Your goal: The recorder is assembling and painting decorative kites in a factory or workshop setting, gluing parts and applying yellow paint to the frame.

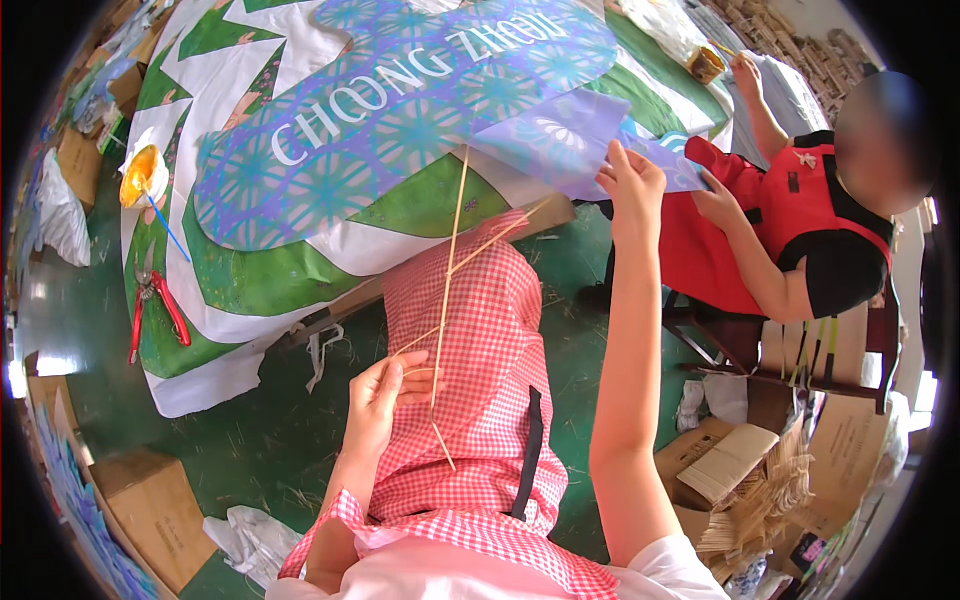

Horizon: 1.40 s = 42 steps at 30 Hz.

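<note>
A green floor [250,440] strewn with straw-like scraps spreads below the low tabletop [330,315]. Brown cardboard boxes [150,510] stand left of it and more right. Bright daylight glares at the far left of the floor.

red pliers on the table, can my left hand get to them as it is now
Probably not at once. The left hand is closed on the thin bamboo sticks over the lap, so it is not free. The red pliers lie uncovered on the table's left part, with nothing visible blocking the way.

bright, even daylight, soft shadows. glare blew out the far left and right rims. heavy fisheye bending, black vignette corners. centre stayed sharp.
</note>
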Tool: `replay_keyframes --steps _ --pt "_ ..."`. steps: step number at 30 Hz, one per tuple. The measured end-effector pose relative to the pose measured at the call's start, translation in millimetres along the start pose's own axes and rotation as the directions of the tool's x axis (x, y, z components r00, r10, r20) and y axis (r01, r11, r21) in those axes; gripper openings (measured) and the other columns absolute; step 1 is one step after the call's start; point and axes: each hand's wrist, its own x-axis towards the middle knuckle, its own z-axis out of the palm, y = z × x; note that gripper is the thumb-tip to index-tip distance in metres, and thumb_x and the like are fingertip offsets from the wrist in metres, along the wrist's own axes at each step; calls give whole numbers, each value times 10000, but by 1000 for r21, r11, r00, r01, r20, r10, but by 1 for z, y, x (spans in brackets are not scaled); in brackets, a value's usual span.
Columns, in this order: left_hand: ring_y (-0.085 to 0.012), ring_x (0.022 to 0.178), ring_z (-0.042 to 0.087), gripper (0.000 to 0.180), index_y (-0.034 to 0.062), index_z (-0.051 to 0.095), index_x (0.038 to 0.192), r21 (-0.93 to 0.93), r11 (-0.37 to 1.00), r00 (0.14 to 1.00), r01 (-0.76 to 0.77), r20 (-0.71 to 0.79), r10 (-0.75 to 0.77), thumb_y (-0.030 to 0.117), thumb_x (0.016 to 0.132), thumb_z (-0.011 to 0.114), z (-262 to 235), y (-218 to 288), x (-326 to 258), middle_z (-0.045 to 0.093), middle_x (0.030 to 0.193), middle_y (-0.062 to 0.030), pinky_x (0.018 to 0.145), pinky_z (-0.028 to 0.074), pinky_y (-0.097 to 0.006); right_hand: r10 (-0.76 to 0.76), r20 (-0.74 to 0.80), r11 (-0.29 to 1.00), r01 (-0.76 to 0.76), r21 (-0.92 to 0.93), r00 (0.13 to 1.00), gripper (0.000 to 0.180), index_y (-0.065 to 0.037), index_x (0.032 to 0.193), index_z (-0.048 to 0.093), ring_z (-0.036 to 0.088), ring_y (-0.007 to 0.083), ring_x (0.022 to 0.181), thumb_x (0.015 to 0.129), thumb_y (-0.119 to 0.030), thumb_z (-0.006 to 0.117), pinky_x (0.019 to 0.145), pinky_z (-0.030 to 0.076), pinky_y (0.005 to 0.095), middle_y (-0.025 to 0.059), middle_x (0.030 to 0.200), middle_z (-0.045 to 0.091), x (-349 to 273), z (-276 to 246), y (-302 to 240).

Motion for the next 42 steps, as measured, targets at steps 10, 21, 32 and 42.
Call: replay_keyframes --steps 10,21,32,42 --pt "-254 846 701 405 -88 561 1173 12 999 1000 30 -7 -29 261 1021 422 -4 0 8 685 965 -189 743 574 -315 -132 352 959 30 280 927 153 53 933 654 622 140 766 799 -11 689 692 482 277 59 835 655 -31 25 -23" --pt "-259 878 690 416 -73 546 1196 -31 999 999 34 6 -33 287 996 481 -9 -10 8 671 1021 -196 767 572 -332 -299 683 806 559 -194 667 192 45 876 636 614 222 777 698 61 706 704 475 298 122 895 638 -148 8 -8" --pt "-307 971 660 355 -37 520 1227 -125 977 977 171 150 -151 65 901 616 4 -25 -27 651 1077 -225 865 542 -382 -343 743 659 711 -246 575 226 -28 872 627 591 276 941 665 27 699 1002 365 515 87 947 638 -226 -18 -5" --pt "-122 827 649 212 -50 625 1077 -26 992 992 121 38 -120 25 879 629 9 -37 -39 683 937 -82 718 526 -244 -370 729 639 727 -250 576 328 -30 920 647 555 279 1028 593 -29 669 954 413 516 91 1086 599 -294 -47 6"
